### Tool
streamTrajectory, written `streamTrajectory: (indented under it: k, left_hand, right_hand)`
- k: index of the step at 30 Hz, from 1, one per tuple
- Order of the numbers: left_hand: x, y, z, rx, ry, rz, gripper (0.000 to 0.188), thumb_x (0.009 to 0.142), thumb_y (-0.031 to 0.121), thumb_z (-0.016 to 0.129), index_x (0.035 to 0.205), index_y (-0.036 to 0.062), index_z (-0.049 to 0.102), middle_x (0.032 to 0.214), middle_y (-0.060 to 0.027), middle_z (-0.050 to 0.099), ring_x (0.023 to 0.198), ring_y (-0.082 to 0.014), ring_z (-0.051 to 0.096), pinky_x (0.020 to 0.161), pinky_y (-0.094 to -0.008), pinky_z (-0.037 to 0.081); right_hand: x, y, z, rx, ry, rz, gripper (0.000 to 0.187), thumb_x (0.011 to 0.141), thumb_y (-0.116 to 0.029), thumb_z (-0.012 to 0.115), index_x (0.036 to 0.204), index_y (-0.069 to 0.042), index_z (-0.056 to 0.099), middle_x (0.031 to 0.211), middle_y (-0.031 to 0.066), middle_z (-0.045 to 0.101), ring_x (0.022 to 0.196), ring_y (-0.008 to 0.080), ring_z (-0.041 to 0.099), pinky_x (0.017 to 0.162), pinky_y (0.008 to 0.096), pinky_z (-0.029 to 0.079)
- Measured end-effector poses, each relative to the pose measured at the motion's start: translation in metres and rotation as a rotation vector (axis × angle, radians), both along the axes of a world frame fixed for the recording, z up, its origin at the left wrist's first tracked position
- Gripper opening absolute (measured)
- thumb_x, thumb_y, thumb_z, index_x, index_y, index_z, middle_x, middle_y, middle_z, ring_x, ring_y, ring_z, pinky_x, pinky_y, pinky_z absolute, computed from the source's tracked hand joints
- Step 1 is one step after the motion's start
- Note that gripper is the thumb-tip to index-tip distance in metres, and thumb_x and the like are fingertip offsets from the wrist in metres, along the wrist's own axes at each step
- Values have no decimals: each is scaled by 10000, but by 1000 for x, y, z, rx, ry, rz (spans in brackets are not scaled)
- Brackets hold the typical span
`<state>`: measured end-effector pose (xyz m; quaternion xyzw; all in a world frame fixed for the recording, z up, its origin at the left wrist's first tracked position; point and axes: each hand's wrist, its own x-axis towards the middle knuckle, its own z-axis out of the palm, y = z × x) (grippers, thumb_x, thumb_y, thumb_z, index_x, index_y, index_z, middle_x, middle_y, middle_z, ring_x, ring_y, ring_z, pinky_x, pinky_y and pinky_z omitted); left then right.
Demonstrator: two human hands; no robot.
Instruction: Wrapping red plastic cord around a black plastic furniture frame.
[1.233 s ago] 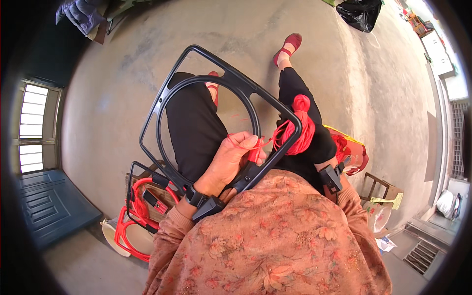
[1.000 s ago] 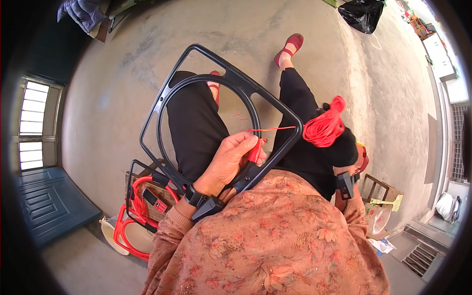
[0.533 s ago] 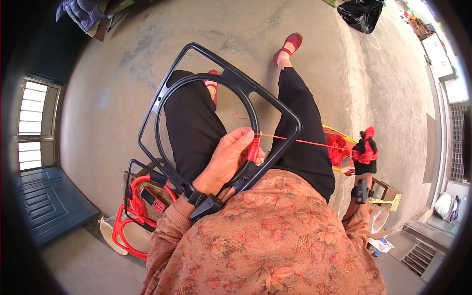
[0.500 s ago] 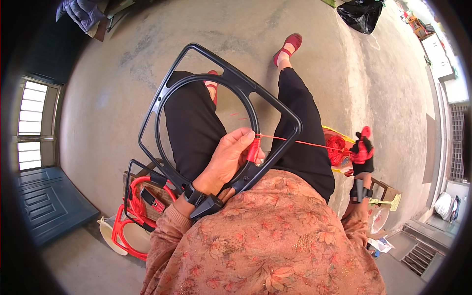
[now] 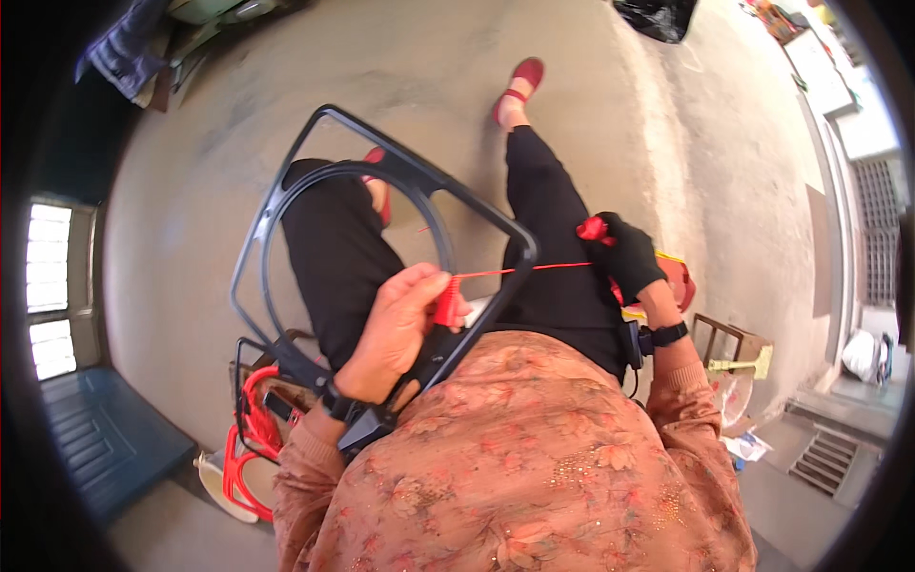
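Note:
A black plastic frame [image 5: 477, 198] with a round ring inside rests over my lap, tilted. My left hand [image 5: 396, 319] is bare and closed on the ring's near right part. Beside its thumb, a tight red cord winding [image 5: 448, 300] wraps the ring. From there a thin red cord [image 5: 553, 267] stretches rightward to my right hand [image 5: 629, 257]. That hand wears a black glove with red at the fingers and is closed round the cord; its grip is partly hidden.
At my left lie a red frame [image 5: 232, 467] and a second black frame [image 5: 238, 381], beside a dark phone [image 5: 278, 405]. A red and yellow bag [image 5: 679, 281] sits behind my right hand. A wooden stool [image 5: 717, 338] stands at right, a black bag [image 5: 658, 17] far ahead.
My right hand has come inward and up from the bag, and the cord between the hands is shorter. My left hand still holds the frame; the whole view has shifted slightly.

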<state>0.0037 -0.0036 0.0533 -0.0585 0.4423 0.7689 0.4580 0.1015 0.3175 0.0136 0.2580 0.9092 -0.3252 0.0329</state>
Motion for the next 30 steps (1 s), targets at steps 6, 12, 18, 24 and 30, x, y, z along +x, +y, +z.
streamTrajectory:
  k: [6, 12, 18, 24, 30]
  left_hand:
    - [7, 8, -6, 54, -58, -22, 181, 922, 160, 554, 947, -18, 572, 738, -137, 632, 616, -165, 615, 595, -256, 520]
    - [12, 8, -7, 106, -117, -159, 222, 927, 178, 553, 973, -39, 559, 759, -148, 639, 649, -178, 637, 627, -267, 541]
    - [22, 8, -16, 143, -241, -50, 234, 911, 175, 586, 1056, -8, 566, 826, -86, 643, 703, -150, 627, 639, -262, 528]
    - [24, 12, -25, 184, -111, 134, 198, 870, 68, 620, 1060, 20, 594, 925, -22, 648, 840, -117, 620, 737, -275, 522]
    - [22, 11, -22, 193, -30, 78, 81, 878, 45, 602, 928, 22, 661, 937, -15, 658, 853, -99, 619, 802, -239, 495]
  right_hand:
    - [-43, -31, 4, 256, 497, 20, 321, 740, -181, 725, 1015, -58, 613, 969, 116, 643, 871, 258, 626, 769, 352, 482]
    - [-55, -130, 71, -944, 364, -233, 417, 849, -183, 635, 1213, -12, 526, 996, 36, 625, 851, 112, 570, 757, 238, 459]
    - [-44, -129, 77, -1473, 29, -63, 169, 901, -206, 546, 843, -61, 484, 824, 24, 506, 749, 122, 495, 646, 253, 385]
    - [-53, -127, 71, -1684, 61, 204, 265, 889, -137, 549, 1093, -23, 423, 1034, 86, 514, 935, 173, 517, 808, 288, 402]
    - [-74, -119, 49, -1892, 93, 475, 510, 877, -67, 551, 1343, 14, 362, 1243, 148, 522, 1121, 224, 539, 971, 323, 420]
